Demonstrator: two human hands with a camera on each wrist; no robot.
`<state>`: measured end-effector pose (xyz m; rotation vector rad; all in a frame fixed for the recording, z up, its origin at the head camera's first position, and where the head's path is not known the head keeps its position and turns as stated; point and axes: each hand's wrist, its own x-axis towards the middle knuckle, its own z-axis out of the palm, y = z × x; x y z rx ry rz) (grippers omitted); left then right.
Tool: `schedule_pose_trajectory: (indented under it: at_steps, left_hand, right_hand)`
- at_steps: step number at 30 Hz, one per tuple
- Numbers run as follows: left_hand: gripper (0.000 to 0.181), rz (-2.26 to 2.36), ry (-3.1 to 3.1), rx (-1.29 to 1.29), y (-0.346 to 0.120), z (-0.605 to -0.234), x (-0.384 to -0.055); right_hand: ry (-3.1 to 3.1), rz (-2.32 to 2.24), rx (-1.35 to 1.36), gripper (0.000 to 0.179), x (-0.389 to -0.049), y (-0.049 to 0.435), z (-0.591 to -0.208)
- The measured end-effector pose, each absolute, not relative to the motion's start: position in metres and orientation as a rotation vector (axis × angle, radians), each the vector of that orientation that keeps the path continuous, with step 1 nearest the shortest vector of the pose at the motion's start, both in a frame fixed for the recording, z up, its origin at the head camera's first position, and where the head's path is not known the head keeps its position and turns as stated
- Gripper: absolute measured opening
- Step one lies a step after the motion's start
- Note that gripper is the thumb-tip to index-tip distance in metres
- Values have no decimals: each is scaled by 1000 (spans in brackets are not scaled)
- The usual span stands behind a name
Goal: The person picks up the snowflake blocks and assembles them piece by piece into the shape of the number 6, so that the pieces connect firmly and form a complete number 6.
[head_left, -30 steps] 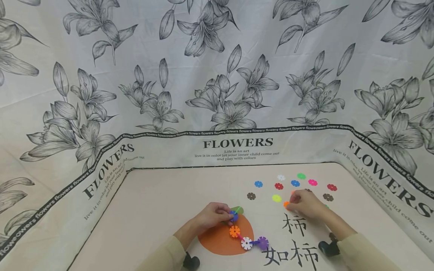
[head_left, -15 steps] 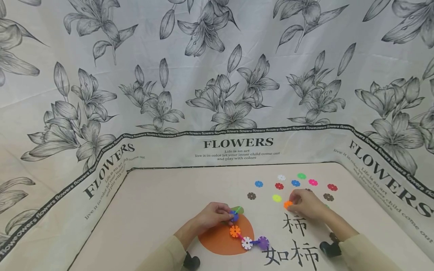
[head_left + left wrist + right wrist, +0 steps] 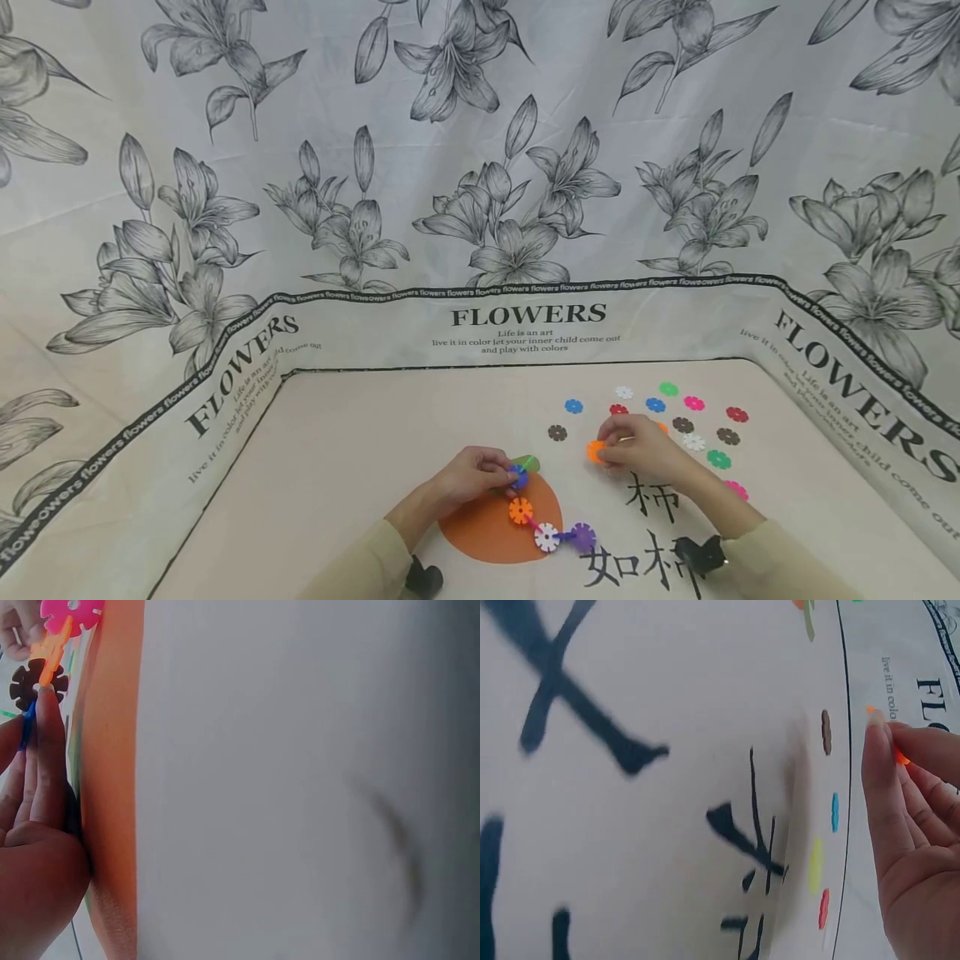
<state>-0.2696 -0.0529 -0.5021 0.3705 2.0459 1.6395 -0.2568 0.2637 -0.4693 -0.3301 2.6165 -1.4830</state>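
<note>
My left hand (image 3: 472, 482) pinches the blue end of a chain of notched plastic snowflake discs above the orange printed circle (image 3: 480, 533). From there the chain runs through an orange disc (image 3: 521, 511) and a white disc (image 3: 547, 537) to a purple disc (image 3: 582, 537). In the left wrist view, finger and thumb are at a blue disc (image 3: 28, 726), close to a dark brown disc (image 3: 22, 684) and a pink disc (image 3: 73, 613). Raised over the mat, my right hand (image 3: 643, 450) pinches a loose orange snowflake disc (image 3: 595, 452) between thumb and fingertips; its fingers hide part of that disc.
Several loose discs lie at the back right, among them a brown disc (image 3: 557, 433), a blue disc (image 3: 573, 407) and a green disc (image 3: 718, 459). Black brush characters (image 3: 611, 567) are printed on the pale mat (image 3: 360, 433). A flowered curtain (image 3: 525, 333) surrounds the mat.
My right hand has lifted the orange disc and moved left toward the chain, uncovering discs behind it. My left hand and the chain have stayed nearly still.
</note>
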Motion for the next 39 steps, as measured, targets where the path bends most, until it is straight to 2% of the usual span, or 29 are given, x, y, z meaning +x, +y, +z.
schedule_pose_trajectory:
  at_steps: [17, 39]
  left_hand:
    - [9, 1641, 2025, 360, -53, -505, -273]
    - [10, 1620, 2035, 366, -52, -502, -270]
  right_hand:
    - [2363, -1704, -485, 31, -262, 208, -470]
    - [2375, -1682, -441, 22, -266, 194, -479]
